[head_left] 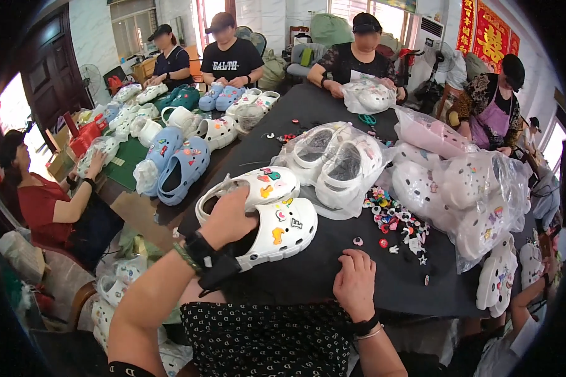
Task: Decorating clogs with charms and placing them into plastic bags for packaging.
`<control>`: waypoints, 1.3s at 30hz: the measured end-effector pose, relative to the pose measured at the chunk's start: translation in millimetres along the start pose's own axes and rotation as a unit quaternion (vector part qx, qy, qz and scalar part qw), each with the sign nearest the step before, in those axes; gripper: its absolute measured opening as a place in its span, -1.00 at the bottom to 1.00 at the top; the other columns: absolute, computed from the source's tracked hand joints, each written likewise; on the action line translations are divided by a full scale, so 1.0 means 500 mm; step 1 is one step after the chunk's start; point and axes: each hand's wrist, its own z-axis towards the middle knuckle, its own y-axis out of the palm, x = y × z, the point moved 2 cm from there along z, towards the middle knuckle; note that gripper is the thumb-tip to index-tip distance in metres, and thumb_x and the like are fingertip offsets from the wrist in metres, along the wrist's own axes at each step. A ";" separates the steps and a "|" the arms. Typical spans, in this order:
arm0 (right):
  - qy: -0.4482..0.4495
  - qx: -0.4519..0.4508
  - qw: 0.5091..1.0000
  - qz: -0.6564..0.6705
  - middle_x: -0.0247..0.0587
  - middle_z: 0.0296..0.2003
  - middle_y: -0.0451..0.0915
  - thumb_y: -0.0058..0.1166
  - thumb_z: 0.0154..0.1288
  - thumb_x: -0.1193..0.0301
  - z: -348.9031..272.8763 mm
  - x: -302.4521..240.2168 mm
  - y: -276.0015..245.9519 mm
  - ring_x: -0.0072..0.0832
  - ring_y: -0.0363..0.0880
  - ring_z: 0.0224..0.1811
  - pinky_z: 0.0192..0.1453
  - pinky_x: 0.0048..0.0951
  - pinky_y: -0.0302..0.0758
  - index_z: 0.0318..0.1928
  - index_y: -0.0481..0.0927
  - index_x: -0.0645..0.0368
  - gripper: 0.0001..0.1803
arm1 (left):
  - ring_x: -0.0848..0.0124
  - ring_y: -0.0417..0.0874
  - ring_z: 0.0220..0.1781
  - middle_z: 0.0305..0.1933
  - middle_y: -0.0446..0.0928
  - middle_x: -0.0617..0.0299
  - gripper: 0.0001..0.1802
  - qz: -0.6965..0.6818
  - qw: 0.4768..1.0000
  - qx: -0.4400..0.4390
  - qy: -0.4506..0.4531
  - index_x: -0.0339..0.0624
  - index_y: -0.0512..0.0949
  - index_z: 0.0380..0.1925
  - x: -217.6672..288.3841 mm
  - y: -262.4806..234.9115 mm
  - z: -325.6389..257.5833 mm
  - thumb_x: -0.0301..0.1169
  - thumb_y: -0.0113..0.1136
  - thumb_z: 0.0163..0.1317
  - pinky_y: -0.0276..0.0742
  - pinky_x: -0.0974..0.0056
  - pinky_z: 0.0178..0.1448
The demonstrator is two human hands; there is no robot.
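A pair of white clogs, dotted with colourful charms, stands side by side at the near edge of the black-covered table. My left hand reaches into the heel openings and grips the pair where the two shoes meet; its fingertips are hidden inside. Right of the clogs, my right hand rests on the table edge with its fingers curled under. Whatever those fingers may hold is hidden. Just beyond it lies a scatter of small loose shoe charms.
Bagged white clogs stand behind the pair, and more bagged clogs are piled at the right. Blue clogs stand to the left, near a green mat. Several co-workers sit around the tables. Green scissors lie farther back.
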 end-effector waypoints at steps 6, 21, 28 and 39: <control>0.007 -0.012 0.999 0.052 -0.13 0.03 0.51 0.16 0.07 0.61 0.003 0.017 0.003 -0.13 0.44 0.16 0.24 -0.09 0.33 -0.09 0.54 0.19 -0.67 | -0.15 0.60 -0.15 -0.30 0.58 -0.14 -0.74 -0.067 0.980 0.177 -0.062 -0.26 0.46 -0.24 0.015 0.023 -0.026 -0.52 0.29 0.06 0.48 -0.05 -0.09; -0.127 0.010 0.971 0.201 -0.09 0.18 0.35 0.61 -0.30 0.34 0.179 -0.134 -0.026 -0.03 0.31 0.23 0.30 -0.05 0.31 -0.06 0.52 0.09 -0.30 | -0.04 0.55 -0.36 -0.45 0.50 -0.05 -0.77 -0.073 0.954 0.291 -0.018 -0.25 0.47 -0.33 0.037 0.034 -0.109 -0.62 0.24 -0.04 0.42 0.03 -0.29; -0.112 -0.013 0.967 0.229 -0.09 0.13 0.41 0.60 -0.33 0.38 0.214 -0.115 -0.001 -0.01 0.37 0.16 0.20 -0.07 0.39 -0.16 0.58 0.07 -0.40 | -0.05 0.54 -0.35 -0.45 0.49 -0.05 -0.78 -0.080 0.952 0.295 -0.005 -0.26 0.47 -0.37 0.039 0.030 -0.113 -0.62 0.24 -0.06 0.41 0.02 -0.30; -0.143 0.091 0.964 0.207 -0.11 0.14 0.54 0.38 0.05 0.46 0.175 -0.126 0.020 -0.04 0.44 0.22 0.25 -0.10 0.36 -0.25 0.69 0.10 -0.79 | -0.07 0.56 -0.32 -0.43 0.50 -0.05 -0.78 -0.060 0.954 0.294 0.003 -0.24 0.47 -0.37 0.032 0.034 -0.111 -0.62 0.25 -0.07 0.43 0.01 -0.26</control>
